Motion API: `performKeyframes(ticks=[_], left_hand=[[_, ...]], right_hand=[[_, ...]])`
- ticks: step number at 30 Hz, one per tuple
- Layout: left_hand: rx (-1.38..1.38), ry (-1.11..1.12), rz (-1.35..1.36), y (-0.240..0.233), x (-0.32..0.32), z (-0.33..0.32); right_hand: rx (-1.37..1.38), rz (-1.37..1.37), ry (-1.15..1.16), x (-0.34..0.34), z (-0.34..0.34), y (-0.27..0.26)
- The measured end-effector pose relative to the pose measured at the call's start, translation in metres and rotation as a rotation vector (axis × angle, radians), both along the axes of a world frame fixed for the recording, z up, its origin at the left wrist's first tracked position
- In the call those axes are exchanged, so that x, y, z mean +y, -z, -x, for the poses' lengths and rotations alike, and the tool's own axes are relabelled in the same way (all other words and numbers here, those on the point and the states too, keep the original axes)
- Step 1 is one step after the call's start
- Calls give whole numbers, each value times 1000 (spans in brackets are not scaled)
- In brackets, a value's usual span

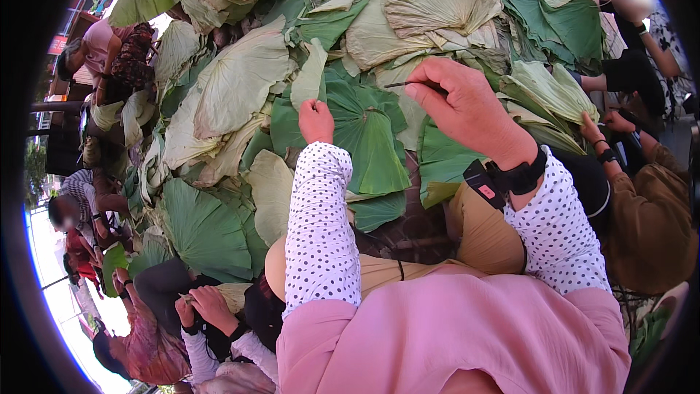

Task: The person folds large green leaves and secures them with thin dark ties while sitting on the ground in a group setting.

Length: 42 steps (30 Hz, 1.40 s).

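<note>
A pale, folded piece of lotus leaf [309, 74] rises from my left hand [316, 122], whose fingers are closed around its lower end. Up and to the right, my right hand [462, 106] pinches a thin dark rod or cord [395, 85] between thumb and forefinger. Its tip points left, towards the leaf, but does not touch it. Whether it is stiff or soft I cannot tell. Beneath both hands lies a large dark green lotus leaf [366, 142] with creased, folded edges. Another green leaf [443, 153] hangs by my right knee.
Dried lotus leaves [240, 82] are heaped across the space before me. More pale leaves [437, 5] lie at the far side. A co-worker's hands [596, 128] hold leaves close on my right. Another person's hands [205, 306] work close on my left.
</note>
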<state>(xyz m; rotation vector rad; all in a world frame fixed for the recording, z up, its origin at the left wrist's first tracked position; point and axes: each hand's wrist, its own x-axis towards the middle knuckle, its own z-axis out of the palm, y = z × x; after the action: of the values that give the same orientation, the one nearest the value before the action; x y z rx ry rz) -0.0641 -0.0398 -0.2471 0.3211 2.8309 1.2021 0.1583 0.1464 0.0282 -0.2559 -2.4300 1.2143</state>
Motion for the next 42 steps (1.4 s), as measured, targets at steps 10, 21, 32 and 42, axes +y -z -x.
performKeyframes(ticks=[10,21,32,42], left_hand=[[-774,266,-1002,-216,22,-34],[-892,405,-1181,-239,30,-116],[-914,370,-1147,-251,33,-124],[-785,344,-1090,-252,28,-138]], right_hand=[[120,277,124,1,-14,6],[156,85,105,-5,-18,7],[167,-63,147,-8,-7,11],[180,-144,188,-14,-4,16]])
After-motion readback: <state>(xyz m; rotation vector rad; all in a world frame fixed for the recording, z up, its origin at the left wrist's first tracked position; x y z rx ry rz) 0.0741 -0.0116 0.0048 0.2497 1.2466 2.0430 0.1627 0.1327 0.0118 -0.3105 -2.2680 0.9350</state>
